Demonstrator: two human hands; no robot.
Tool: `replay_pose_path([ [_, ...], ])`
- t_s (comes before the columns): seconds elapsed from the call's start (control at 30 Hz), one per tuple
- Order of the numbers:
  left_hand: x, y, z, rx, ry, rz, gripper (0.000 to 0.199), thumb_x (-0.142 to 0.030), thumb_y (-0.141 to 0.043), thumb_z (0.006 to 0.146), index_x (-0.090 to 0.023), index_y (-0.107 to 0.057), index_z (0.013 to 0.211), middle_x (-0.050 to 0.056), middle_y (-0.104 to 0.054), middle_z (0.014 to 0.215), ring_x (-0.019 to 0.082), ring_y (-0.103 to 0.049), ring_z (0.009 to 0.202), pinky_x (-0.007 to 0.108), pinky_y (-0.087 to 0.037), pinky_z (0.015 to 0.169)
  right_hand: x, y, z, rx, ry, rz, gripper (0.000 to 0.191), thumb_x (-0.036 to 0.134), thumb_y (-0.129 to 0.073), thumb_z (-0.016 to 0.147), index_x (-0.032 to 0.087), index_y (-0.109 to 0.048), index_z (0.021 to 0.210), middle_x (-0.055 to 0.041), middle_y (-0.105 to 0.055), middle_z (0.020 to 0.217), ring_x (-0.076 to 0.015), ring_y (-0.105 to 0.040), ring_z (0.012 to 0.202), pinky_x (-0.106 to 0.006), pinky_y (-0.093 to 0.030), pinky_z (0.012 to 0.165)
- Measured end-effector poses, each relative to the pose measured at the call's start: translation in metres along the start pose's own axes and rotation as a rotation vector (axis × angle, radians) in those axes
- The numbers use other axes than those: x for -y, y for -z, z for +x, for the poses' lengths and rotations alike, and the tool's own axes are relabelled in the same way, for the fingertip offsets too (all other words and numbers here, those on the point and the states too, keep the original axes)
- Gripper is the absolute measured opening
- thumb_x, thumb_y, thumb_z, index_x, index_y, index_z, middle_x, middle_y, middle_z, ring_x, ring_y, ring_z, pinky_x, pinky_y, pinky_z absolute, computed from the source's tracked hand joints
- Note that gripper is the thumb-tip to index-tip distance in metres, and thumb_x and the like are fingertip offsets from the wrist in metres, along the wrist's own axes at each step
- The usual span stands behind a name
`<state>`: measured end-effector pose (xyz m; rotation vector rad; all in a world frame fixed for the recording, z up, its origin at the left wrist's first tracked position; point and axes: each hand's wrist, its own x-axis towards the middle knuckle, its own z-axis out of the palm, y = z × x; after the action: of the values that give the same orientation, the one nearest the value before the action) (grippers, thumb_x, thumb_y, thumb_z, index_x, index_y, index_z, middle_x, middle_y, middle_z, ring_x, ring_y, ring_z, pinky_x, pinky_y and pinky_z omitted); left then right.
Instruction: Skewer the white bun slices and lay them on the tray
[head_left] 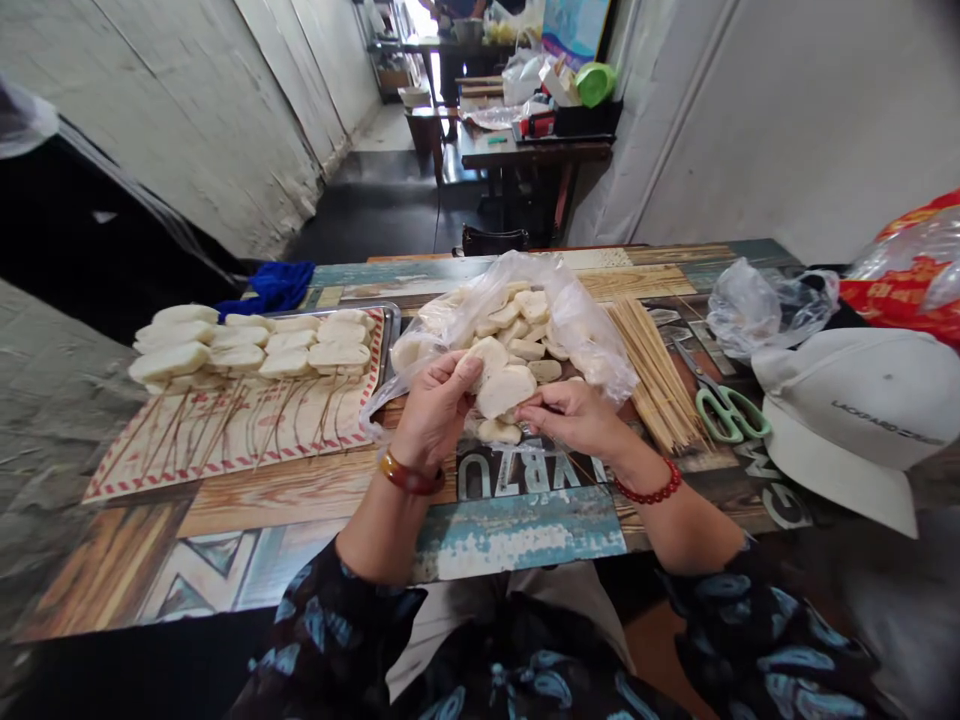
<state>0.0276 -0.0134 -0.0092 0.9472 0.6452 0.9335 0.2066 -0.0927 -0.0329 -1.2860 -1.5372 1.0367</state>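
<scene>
white buns | green-handled scissors | white cap | blue cloth | red bead bracelet

I read large pale block letters "YBZU" on the desk, upside down, partly hidden under the hands. More letters at the desk's right edge, illegible. White cap carries small dark lettering, too blurred to read.
</scene>
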Motion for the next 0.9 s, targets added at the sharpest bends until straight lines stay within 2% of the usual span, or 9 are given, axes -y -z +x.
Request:
replay_pose_path([
  [0.13,0.003,0.000,0.001,0.001,0.004,-0.011,0.034,-0.040,-0.090,0.065,-0.014,-0.076,0.081,0.003,-0.073,0.076,0.011,-0.062,0.065,0.021,-0.050,0.063,0.000,0.001,-0.001,-0.002,0.008,-0.002,0.032,0.043,-0.066,0.088,0.015,-0.075,0.074,-0.0035,-0.070,0.066,-0.0129,-0.059,0.058,-0.024,-0.043,0.056],
  [0.23,0.005,-0.001,0.001,0.013,-0.002,-0.030,0.032,-0.039,-0.090,0.065,-0.014,-0.075,0.079,0.002,-0.073,0.075,0.011,-0.062,0.065,0.020,-0.050,0.062,0.000,0.002,-0.001,-0.026,0.010,-0.030,0.032,0.041,-0.067,0.087,0.015,-0.073,0.069,-0.0027,-0.068,0.062,-0.0115,-0.055,0.055,-0.023,-0.039,0.053],
  [0.33,0.008,-0.002,0.001,0.029,0.010,-0.025,0.035,-0.040,-0.089,0.066,-0.014,-0.076,0.085,0.003,-0.074,0.078,0.013,-0.064,0.067,0.022,-0.051,0.063,0.001,0.002,-0.001,-0.047,0.011,-0.042,0.034,0.041,-0.067,0.086,0.015,-0.070,0.063,-0.0017,-0.065,0.058,-0.0105,-0.051,0.052,-0.023,-0.036,0.051],
  [0.53,0.005,-0.001,0.002,0.044,0.013,-0.069,0.045,-0.044,-0.088,0.068,-0.017,-0.074,0.101,0.003,-0.074,0.086,0.013,-0.068,0.073,0.025,-0.056,0.071,0.005,0.011,-0.005,-0.114,-0.006,-0.012,0.031,0.042,-0.069,0.084,0.016,-0.073,0.068,-0.0029,-0.068,0.064,-0.0114,-0.054,0.054,-0.024,-0.037,0.051],
  [0.6,0.002,0.001,0.003,0.016,0.002,-0.073,0.049,-0.047,-0.085,0.071,-0.018,-0.071,0.108,0.004,-0.075,0.092,0.014,-0.070,0.078,0.027,-0.057,0.076,0.008,0.020,-0.008,-0.173,-0.032,0.014,0.027,0.042,-0.071,0.082,0.016,-0.076,0.074,-0.0028,-0.068,0.065,-0.0116,-0.054,0.055,-0.024,-0.038,0.050],
  [0.7,0.002,0.006,0.006,-0.067,-0.042,-0.009,0.043,-0.047,-0.080,0.076,-0.017,-0.069,0.105,0.007,-0.075,0.098,0.016,-0.072,0.084,0.030,-0.057,0.082,0.012,0.034,-0.012,-0.260,-0.054,0.046,0.023,0.039,-0.072,0.081,0.017,-0.079,0.083,-0.0021,-0.070,0.068,-0.0123,-0.056,0.057,-0.024,-0.041,0.052],
  [0.9,0.006,0.016,0.012,-0.174,-0.205,0.183,0.033,-0.043,-0.078,0.078,-0.017,-0.069,0.096,0.005,-0.073,0.089,0.012,-0.067,0.072,0.027,-0.053,0.072,0.013,0.047,-0.015,-0.402,-0.086,0.031,0.020,0.037,-0.074,0.078,0.017,-0.078,0.076,-0.0007,-0.063,0.058,-0.0104,-0.044,0.048,-0.024,-0.027,0.043],
])
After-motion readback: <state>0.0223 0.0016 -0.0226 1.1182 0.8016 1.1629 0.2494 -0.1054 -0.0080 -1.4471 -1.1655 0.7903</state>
